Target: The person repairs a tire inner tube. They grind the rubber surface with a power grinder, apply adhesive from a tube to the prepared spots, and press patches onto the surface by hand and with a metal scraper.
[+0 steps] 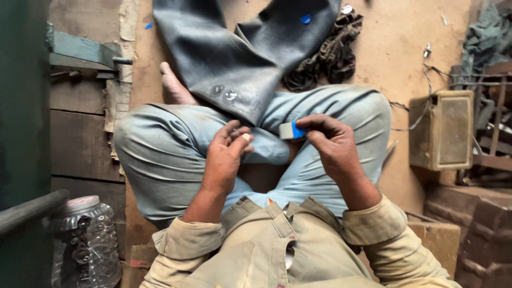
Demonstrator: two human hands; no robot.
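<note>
2 hands: right hand (330,144) pinches grey-blue patch (292,130); left hand (226,154) curled beside.

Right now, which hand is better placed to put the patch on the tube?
Right hand, probably: it already pinches the grey-and-blue patch just beside the black inner tube. The left hand holds no patch.

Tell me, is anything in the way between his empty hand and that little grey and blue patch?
Nothing visible. The left hand hovers over the lap, and the patch, pinched in the right hand, sits just beside it with only open air above the trousers between.
</note>
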